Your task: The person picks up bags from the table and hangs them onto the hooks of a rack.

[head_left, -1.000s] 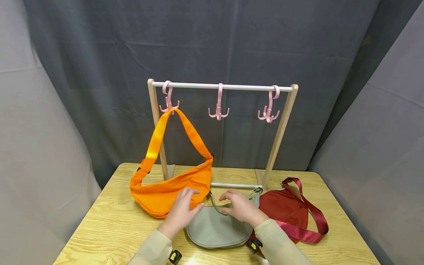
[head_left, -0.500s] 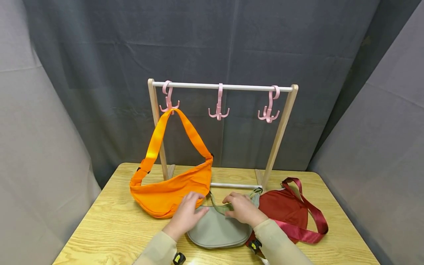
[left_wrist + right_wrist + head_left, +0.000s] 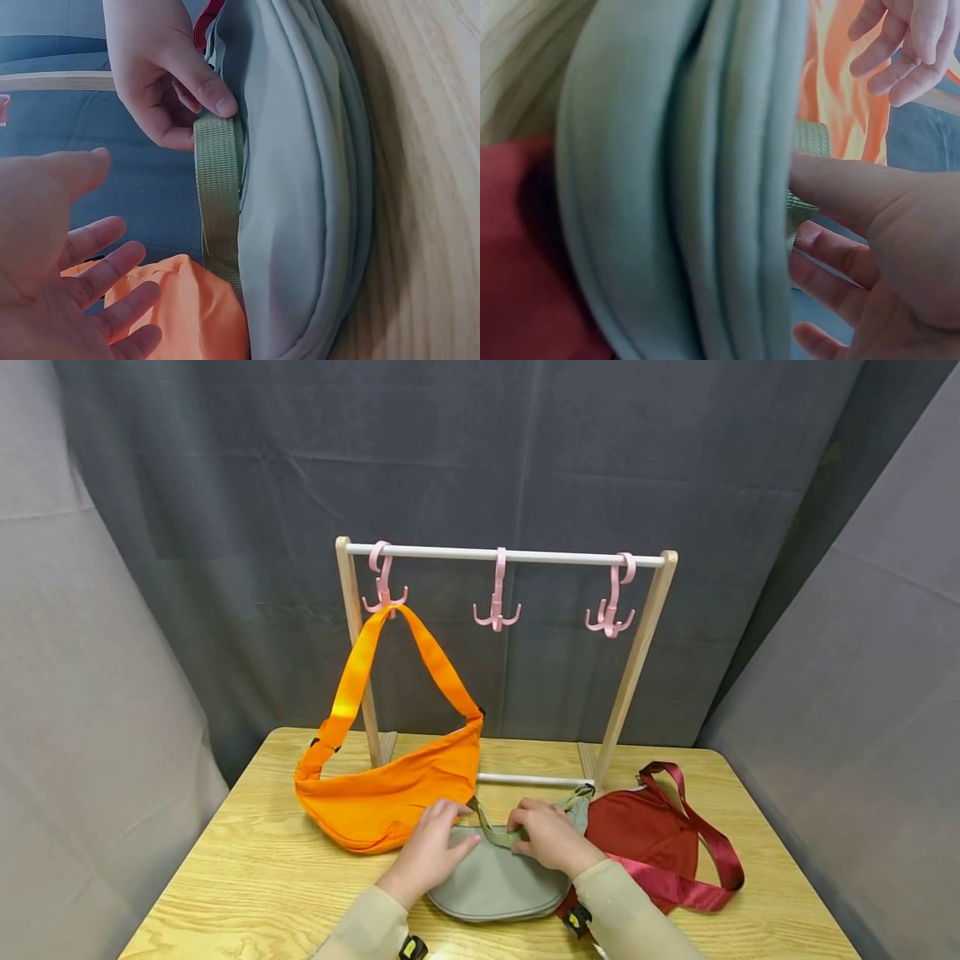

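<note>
A grey-green shoulder bag [image 3: 498, 881] lies on the table between the hands, its woven green strap [image 3: 219, 180] along the top edge. My right hand [image 3: 551, 835] pinches that strap between thumb and fingers, as the left wrist view shows. Over the bag's left end, my left hand [image 3: 431, 852] has its fingers spread and holds nothing; in the left wrist view it is apart from the strap. Close behind it is an orange bag [image 3: 397, 797], its strap looped up to the left pink hook [image 3: 384, 585]. To the right lies a dark red bag [image 3: 641, 831], partly behind my right forearm.
A wooden rack with a white top bar [image 3: 442, 552] stands at the back of the table [image 3: 225, 877]. Its middle hook [image 3: 497, 602] and right hook [image 3: 611, 606] bear no bag. Grey curtains [image 3: 600, 460] enclose the back and sides.
My left hand has moved right, over the grey-green bag. My right hand has lowered slightly and closed its fingers on the green strap. The orange and red bags stay put.
</note>
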`<state>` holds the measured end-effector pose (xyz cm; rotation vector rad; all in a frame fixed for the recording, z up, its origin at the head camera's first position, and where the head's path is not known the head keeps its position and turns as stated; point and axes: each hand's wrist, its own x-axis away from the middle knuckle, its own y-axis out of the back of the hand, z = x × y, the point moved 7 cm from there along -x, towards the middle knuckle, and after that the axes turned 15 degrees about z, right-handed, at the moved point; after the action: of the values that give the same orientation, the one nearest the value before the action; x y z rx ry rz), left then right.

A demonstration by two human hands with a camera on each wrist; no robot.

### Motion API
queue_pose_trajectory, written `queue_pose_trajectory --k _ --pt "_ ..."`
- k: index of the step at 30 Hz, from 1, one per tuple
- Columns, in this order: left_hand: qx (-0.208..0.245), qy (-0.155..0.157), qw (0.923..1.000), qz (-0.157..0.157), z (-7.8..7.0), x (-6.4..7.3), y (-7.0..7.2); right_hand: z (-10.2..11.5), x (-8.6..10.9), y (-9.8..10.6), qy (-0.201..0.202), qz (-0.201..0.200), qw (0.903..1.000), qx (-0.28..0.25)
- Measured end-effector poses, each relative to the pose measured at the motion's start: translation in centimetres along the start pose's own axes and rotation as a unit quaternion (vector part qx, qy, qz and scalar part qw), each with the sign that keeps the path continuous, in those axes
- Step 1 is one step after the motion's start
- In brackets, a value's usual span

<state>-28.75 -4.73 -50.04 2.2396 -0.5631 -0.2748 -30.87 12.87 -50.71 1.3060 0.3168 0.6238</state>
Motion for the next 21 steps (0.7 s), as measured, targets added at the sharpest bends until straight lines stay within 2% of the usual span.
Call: queue_pose_trajectory --k 13,21 --pt "-0.002 -0.001 0.9999 0.014 0.2 -0.3 -1.0 0.5 0.5 0.6 0.009 -0.005 0.9994 -0.034" --pt "-0.01 -0.019 0.9996 0.017 -0.2 0.0 -1.1 0.6 0.8 1.3 0.016 -0.005 0.997 -0.076"
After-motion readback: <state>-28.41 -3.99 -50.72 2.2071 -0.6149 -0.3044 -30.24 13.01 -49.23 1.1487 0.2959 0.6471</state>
